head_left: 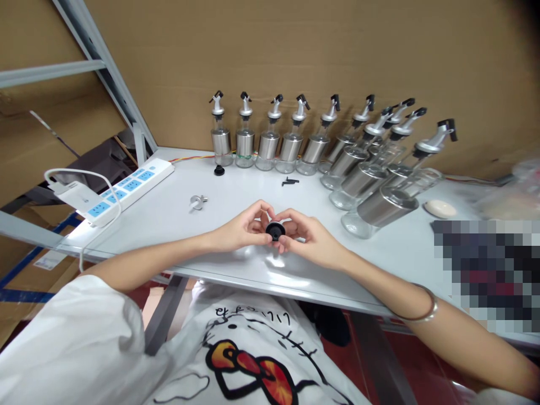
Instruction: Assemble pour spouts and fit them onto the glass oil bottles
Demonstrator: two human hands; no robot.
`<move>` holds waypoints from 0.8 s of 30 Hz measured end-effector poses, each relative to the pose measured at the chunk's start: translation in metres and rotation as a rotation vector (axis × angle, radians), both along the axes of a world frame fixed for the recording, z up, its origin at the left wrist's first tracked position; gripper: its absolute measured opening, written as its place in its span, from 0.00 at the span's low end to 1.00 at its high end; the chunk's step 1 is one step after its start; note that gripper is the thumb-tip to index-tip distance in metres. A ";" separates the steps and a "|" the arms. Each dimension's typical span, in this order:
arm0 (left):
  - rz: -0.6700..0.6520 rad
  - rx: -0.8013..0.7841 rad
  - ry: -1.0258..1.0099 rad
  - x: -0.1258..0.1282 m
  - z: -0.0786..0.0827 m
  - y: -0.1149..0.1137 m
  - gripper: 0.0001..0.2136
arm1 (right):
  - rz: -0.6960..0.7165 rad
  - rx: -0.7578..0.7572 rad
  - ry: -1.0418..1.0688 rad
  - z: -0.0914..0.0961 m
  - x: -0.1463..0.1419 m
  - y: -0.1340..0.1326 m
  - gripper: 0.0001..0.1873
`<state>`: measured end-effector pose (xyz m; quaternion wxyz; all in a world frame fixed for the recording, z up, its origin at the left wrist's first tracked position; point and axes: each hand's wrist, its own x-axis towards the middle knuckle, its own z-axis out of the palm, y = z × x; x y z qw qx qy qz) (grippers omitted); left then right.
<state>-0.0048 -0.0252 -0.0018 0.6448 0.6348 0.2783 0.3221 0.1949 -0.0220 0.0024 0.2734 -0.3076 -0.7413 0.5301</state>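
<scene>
Between my left hand (242, 228) and my right hand (310, 236) is a pour spout (275, 230), its round black stopper end turned toward me. Both hands pinch it by the rim with thumbs and fingers, just above the table's front part. The fingers hide most of its far side. Beyond my left hand lie a silver spout top (197, 202) on its side and a loose black stopper (219, 170). Small black flip-cap pieces (290, 181) rest farther back, beyond the held spout.
Several glass-and-steel oil bottles (268, 147) with pour spouts line the back and right of the grey table (248, 284). A white power strip (130, 188) with a plugged-in adapter is at left. At right sit a cream oval object (440, 209) and a plastic bag (514, 194).
</scene>
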 end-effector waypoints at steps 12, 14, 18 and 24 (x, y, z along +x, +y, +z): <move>0.012 0.229 0.112 0.002 -0.005 -0.004 0.15 | -0.026 0.005 -0.066 0.007 -0.002 -0.006 0.13; 0.021 0.249 0.113 0.002 -0.005 -0.004 0.15 | -0.025 0.002 -0.057 0.007 -0.001 -0.006 0.14; 0.030 0.277 0.117 0.002 -0.005 -0.004 0.15 | -0.020 -0.011 -0.027 0.003 0.000 -0.004 0.14; 0.070 0.261 0.152 0.000 -0.005 -0.004 0.11 | 0.015 0.009 0.031 -0.003 0.002 0.003 0.13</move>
